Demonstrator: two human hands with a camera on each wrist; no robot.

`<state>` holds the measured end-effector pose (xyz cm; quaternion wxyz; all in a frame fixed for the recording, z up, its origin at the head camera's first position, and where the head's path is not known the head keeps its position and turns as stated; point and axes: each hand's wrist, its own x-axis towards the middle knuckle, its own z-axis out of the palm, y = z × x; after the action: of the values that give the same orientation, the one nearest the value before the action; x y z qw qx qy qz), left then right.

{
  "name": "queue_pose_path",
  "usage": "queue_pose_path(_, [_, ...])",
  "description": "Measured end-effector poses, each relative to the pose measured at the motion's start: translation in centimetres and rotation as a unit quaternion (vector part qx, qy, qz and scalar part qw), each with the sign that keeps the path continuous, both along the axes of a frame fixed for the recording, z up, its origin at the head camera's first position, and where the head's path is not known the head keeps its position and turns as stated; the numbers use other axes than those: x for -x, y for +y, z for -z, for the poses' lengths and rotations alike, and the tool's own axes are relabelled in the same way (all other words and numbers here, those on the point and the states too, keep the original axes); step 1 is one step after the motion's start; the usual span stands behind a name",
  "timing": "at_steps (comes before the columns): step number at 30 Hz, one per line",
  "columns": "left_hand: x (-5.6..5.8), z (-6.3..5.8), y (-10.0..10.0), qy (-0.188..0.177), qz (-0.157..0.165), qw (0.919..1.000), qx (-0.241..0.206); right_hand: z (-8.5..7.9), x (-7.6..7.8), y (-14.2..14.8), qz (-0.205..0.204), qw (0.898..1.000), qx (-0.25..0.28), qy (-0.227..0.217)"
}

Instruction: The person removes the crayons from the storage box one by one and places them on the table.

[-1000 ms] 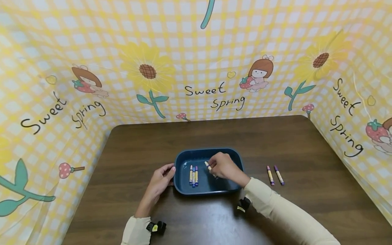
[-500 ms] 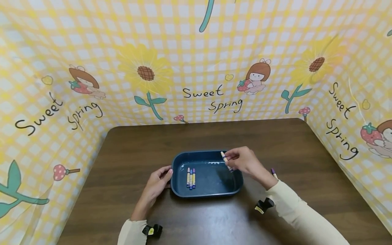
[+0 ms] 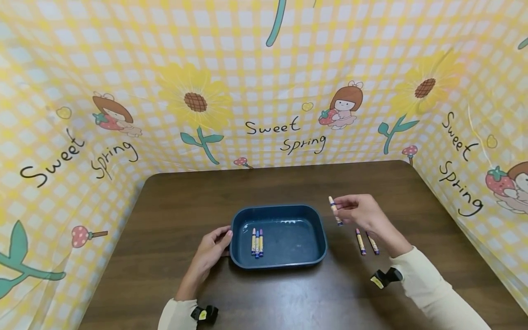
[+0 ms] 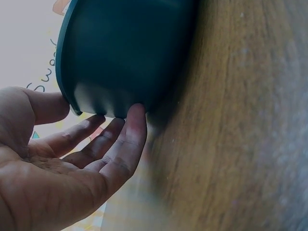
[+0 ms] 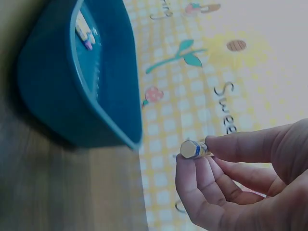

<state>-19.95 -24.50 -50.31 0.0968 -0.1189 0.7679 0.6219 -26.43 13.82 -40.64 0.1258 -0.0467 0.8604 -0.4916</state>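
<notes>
A dark blue rectangular tray stands on the table, with three crayons lying side by side in its left part. My left hand holds the tray's left end. In the left wrist view the thumb is at the rim and the fingertips touch the outer wall. Out to the right of the tray, my right hand pinches a pale cream crayon between thumb and fingers. Its cream end with a blue band faces the right wrist camera.
Two more crayons lie on the brown table under the right forearm: one with a pinkish tip, the other partly covered by the hand. A yellow checked cloth with printed flowers walls in the back and both sides.
My right hand has lifted the cream crayon out of the tray and carried it right, past the tray's right wall. The left hand has stayed at the tray's left end.
</notes>
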Motion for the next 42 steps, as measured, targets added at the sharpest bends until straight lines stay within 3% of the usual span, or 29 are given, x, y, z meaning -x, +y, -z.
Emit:
queue_pose_path(7, [-0.1, 0.2, 0.0, -0.006, 0.002, 1.0000, 0.004, 0.0, -0.4, 3.0, 0.029, 0.999, 0.023, -0.026])
queue_pose_path(15, [0.1, 0.1, 0.1, 0.002, 0.004, 1.0000, -0.005, 0.6, -0.7, 6.2, 0.046, 0.999, 0.009, -0.012])
queue_pose_path(25, [0.2, 0.1, 0.1, -0.004, 0.007, 1.0000, 0.001, 2.8, -1.1, 9.1, 0.055, 0.996, 0.038, -0.052])
queue_pose_path(42, [0.1, 0.1, -0.2, -0.012, 0.006, 0.9999, 0.004, 6.2, -1.2, 11.0, 0.063, 0.993, -0.004, -0.097])
